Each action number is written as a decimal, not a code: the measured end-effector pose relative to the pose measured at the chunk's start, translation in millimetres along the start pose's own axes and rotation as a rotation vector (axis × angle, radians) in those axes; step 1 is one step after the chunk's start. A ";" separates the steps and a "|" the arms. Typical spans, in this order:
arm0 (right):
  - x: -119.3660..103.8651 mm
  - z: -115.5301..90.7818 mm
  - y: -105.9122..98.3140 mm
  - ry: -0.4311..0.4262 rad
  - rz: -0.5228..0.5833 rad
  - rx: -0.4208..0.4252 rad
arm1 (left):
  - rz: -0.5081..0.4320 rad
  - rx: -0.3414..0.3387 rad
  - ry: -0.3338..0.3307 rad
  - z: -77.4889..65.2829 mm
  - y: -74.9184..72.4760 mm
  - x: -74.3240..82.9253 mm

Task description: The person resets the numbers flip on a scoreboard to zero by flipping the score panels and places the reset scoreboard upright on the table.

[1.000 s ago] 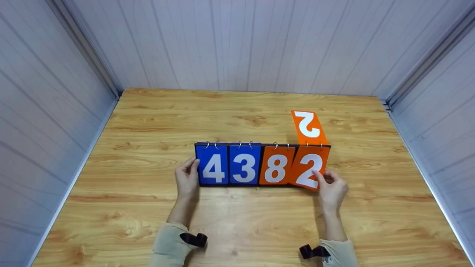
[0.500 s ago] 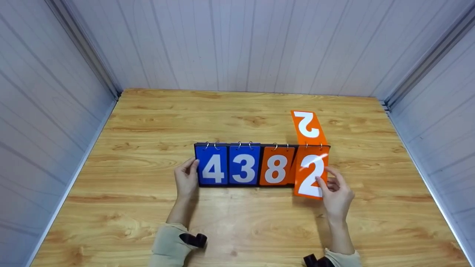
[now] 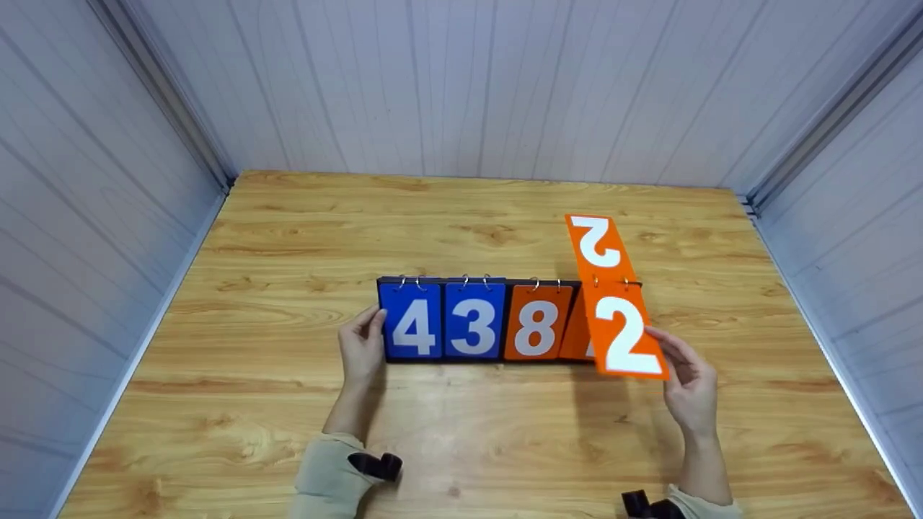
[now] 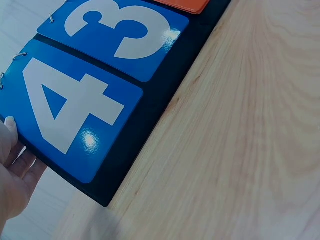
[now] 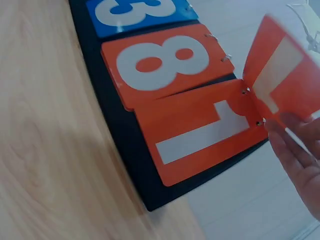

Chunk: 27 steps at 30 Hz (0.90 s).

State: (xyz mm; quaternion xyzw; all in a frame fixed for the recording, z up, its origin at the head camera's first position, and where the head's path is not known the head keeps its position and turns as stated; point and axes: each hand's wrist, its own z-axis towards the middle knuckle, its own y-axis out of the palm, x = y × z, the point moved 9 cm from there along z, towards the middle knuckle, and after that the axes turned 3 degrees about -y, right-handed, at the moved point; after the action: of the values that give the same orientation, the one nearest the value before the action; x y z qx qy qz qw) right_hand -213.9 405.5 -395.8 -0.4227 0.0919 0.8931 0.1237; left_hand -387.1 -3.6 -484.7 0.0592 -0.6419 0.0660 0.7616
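Under you: wood-grain table [image 3: 490,440], yellow-brown, darker knots scattered, grain running mostly side to side. Beyond its far edge, facing you: pale back wall [image 3: 461,94], grooved panels. Left wall [image 3: 79,259] and right wall [image 3: 872,238] flank you, same pale panelling. Grey trim in both far corners. Right wrist view, upper corner: whitish cord-like thing [image 5: 305,25], blurred, too unclear to name.

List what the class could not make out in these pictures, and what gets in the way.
Head view: most of the digit on the row's last card, hidden by the 2 card at the right hand.
Left wrist view: most fingertips of the left hand, hidden behind the number board.
Left wrist view: the 8 on its orange card, cut off by the top edge.
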 end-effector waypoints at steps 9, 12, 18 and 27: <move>-20.3 35.4 -5.1 -0.189 0.019 0.069 | 0.023 0.020 0.003 0.2 -0.8 -1.5; -31.0 54.9 -3.2 -0.252 -0.058 0.085 | 0.001 0.026 -0.019 0.7 -0.8 -3.0; -37.1 94.9 1.9 -0.283 -0.309 0.096 | -0.039 0.019 -0.063 -2.8 -0.1 4.5; 4.8 141.9 -0.3 -0.230 -0.624 0.039 | -0.017 0.021 -0.022 -8.7 0.5 25.0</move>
State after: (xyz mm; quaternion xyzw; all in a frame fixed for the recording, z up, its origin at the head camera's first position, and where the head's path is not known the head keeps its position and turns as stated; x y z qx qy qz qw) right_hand -320.5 444.6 -310.7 -0.3246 -0.0396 0.8521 0.4087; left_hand -374.6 -0.9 -461.4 0.0733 -0.6491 0.0655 0.7544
